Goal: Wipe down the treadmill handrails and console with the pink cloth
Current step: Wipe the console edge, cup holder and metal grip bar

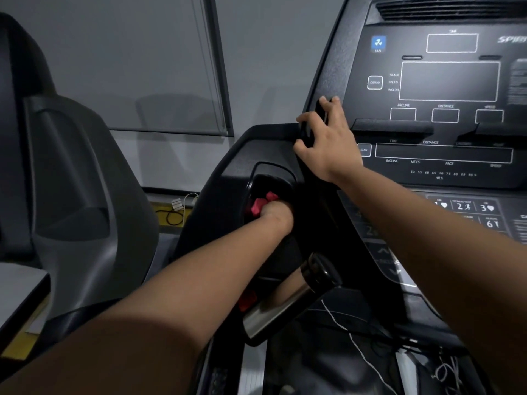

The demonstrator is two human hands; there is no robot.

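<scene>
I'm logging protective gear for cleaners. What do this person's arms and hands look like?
The left forearm and right forearm are bare, no sleeves in view. The left hand and right hand wear no gloves; no watch, bracelet or ring shows.

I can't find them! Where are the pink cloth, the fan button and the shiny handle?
pink cloth (259, 206): head view, visible bunched fold.
fan button (378, 42): head view, blue icon's middle.
shiny handle (279, 307): head view, silver middle.
</scene>
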